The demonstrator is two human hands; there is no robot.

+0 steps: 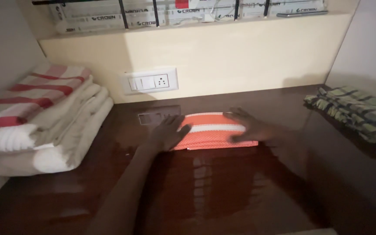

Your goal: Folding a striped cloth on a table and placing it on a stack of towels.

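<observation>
We see both hands laid flat on a folded orange cloth with white stripes (pixel 212 130), palms down and fingers spread, pressing rather than gripping. The left hand (pixel 168 132) covers the cloth's left end, its fingertips reaching over the near-left corner onto the stripes. The right hand (pixel 251 127) lies over the right end, fingers pointing inward along the far edge. Neither hand curls around anything; both are open against the fabric.

The cloth sits as a narrow rectangle near the middle of a glossy dark brown tabletop (pixel 223 191), its long sides running left to right, its far edge a short way off the cream back wall (pixel 240 61). Between the cloth and us, the table lies open and reflective, crossed only by the two forearms.

To the left, a stack of folded towels (pixel 44 130), cream and white with a red-checked one on top, rests against the side wall, well apart from the left hand, with bare table between. To the right, a crumpled green checked cloth (pixel 357 113) lies near the table's far right corner, also well apart from the right hand. On the back wall just beyond the left hand sits a white switch plate with a socket (pixel 151 81). Above it, a ledge holds long white boxes (pixel 188 13) crossed by dark bars.
</observation>
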